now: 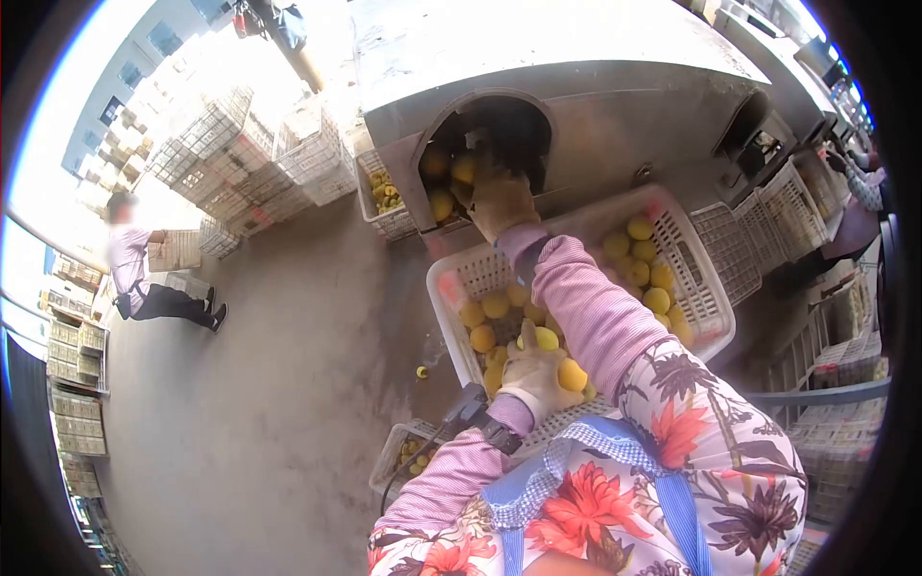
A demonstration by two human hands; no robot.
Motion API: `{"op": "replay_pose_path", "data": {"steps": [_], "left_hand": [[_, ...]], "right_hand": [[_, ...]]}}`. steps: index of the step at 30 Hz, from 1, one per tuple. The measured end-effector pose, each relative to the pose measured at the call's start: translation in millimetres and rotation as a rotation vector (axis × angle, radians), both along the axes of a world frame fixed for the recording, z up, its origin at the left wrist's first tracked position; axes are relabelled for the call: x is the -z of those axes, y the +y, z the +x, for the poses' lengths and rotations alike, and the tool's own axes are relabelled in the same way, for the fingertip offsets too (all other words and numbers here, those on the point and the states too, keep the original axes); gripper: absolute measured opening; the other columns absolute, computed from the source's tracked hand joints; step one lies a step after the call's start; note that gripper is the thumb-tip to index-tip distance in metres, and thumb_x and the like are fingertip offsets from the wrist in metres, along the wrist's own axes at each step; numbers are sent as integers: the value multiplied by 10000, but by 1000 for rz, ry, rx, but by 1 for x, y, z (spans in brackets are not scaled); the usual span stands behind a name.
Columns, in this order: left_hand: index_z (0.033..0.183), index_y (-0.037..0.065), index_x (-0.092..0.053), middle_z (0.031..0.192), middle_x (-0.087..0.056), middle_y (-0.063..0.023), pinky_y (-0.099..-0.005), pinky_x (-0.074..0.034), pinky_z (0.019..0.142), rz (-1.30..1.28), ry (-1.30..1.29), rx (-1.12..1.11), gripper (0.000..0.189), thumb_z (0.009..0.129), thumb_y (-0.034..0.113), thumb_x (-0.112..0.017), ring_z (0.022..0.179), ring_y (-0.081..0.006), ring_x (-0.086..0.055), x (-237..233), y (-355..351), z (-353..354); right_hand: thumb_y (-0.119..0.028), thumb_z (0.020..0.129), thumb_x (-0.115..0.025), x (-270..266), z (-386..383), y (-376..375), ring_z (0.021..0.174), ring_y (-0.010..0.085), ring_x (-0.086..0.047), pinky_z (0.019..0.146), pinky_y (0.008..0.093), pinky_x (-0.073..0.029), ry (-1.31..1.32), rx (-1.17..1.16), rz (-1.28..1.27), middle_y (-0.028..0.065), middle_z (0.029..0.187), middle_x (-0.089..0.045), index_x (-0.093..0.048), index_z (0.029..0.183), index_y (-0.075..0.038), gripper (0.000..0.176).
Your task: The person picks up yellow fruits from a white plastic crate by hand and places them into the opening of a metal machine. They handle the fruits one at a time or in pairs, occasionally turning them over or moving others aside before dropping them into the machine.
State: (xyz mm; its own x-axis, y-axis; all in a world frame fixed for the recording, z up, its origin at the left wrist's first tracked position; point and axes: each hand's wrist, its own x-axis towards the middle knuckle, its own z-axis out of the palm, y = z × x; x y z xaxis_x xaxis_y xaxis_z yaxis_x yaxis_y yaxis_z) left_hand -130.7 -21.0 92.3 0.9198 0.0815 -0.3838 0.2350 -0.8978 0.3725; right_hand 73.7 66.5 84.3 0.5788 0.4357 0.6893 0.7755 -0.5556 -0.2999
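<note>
Touching yellow fruit (495, 305) in a white crate (698, 269) with the gloved left hand (533, 374), with fingers partly spread; hard to say whether gripping any. Reaching with the gloved right hand (504, 204) into a dark arched opening (523, 130) in a metal machine (634, 134), beside more fruit (441, 204), with grip hidden. Seeing a person (130, 254) far left, near stacked crates (226, 144).
</note>
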Motion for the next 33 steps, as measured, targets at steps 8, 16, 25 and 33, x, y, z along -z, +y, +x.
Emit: {"op": "replay_pose_path", "data": {"steps": [8,16,25,33], "left_hand": [[1356,98,-483,1368,-527,-87,-599,-351,1132,-2467,-807,-407,767,811,585,-716,1306,-356,-462,41,59,-45],[1357,112,-490,1351,-539,-95,-542,-324,1147,-2453,-832,-226,793,839,705,-582,1306,-328,-455,39,73,-37],[1328,102,-548,1383,-561,-123,-584,-343,1127,-2378,-882,-377,659,870,566,-645,1321,-333,-475,23,79,4],[1308,93,-562,1309,-597,-141,-534,-386,1080,-2383,-711,-660,541,855,352,-703,1282,-348,-510,60,94,-30]], "right_hand": [[-312,895,-707,-104,-17,-42,1157,334,-634,973,413,-515,641,-267,-7,290,1260,-622,-430,1439,4,687],[-181,772,-808,-43,-117,-133,1255,295,-554,1081,380,-435,861,-730,-39,189,1351,-571,-427,1466,-45,803],[-391,766,-811,-27,-74,-84,1181,408,-580,1020,449,-470,564,-356,182,238,1287,-600,-477,1421,-59,807],[-321,849,-752,-4,8,-16,1104,359,-633,926,422,-528,509,-232,-47,185,1244,-630,-493,1410,-82,663]]}}
